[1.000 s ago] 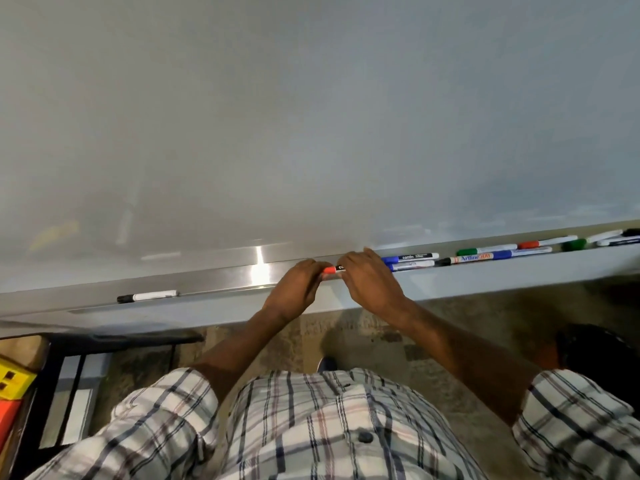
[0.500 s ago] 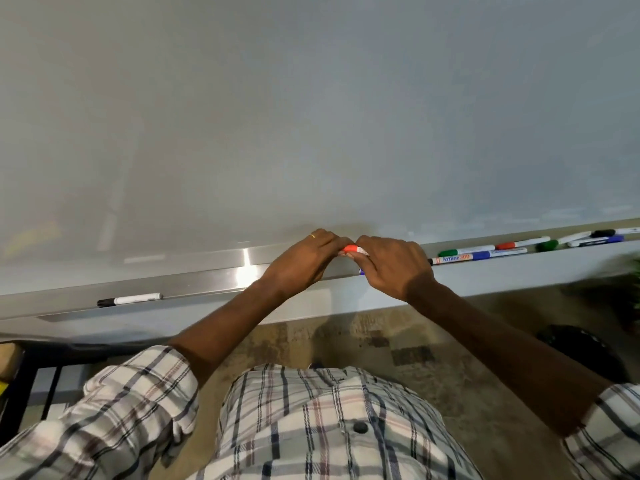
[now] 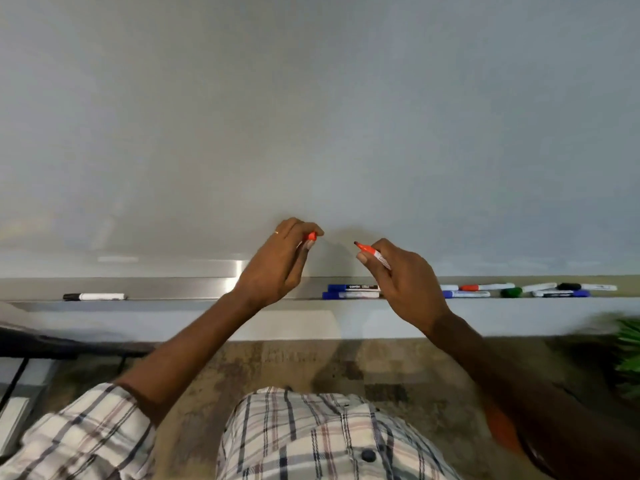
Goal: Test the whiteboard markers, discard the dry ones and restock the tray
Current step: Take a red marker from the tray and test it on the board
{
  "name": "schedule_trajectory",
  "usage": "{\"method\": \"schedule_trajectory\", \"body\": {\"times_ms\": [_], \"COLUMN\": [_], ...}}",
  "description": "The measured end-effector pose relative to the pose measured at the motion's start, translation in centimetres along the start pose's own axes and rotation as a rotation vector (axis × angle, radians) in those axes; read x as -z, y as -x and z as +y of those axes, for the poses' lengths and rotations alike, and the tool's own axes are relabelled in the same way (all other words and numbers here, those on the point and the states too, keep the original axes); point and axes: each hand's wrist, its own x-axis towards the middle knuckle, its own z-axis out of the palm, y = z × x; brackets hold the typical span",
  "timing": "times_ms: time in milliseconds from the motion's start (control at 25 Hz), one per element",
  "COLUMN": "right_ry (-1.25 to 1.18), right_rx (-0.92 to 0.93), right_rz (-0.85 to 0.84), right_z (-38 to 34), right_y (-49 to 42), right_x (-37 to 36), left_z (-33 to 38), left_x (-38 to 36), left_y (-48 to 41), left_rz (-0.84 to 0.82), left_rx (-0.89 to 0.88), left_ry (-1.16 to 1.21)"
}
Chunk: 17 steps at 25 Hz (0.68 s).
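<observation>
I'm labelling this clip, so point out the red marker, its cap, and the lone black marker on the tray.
red marker (image 3: 369,250): head view, on its red collar behind the tip.
cap (image 3: 310,236): head view, on its exposed red end.
black marker (image 3: 100,296): head view, on its white barrel.

A speckled brown and grey stone floor (image 3: 277,368) fills the bottom of the view. At the far right edge, some blurry green plant leaves (image 3: 629,351) poke in above the floor. On the left stands a black metal frame with thin legs (image 3: 69,347), and pale flat boards (image 3: 20,407) sit under it
</observation>
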Motion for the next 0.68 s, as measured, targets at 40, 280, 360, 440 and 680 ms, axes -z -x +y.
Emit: {"method": "schedule_trajectory", "body": {"times_ms": [40, 280, 360, 440, 680], "right_ry": [-0.051, -0.393, -0.444, -0.501, -0.566], "right_rx": [0.035, 0.15, 0.191, 0.234, 0.361], "right_rz": [0.038, 0.065, 0.071, 0.132, 0.338], "right_z": [0.0, -0.7, -0.9, -1.6, -4.0], "right_y": [0.0, 0.0, -0.2, -0.5, -2.1], "right_x": [0.8, 5.4, 6.3, 7.1, 11.2], "left_z": [1.3, 8.0, 10.4, 12.6, 14.4], "left_x": [-0.7, -1.4, -0.6, 0.5, 5.3], "left_y": [-0.1, -1.2, -1.6, -2.3, -6.4], "left_rz": [0.024, 0.345, 0.41, 0.432, 0.351], "left_rx": [0.029, 0.159, 0.069, 0.01, -0.235], "left_ry": [0.042, 0.273, 0.245, 0.225, 0.022]}}
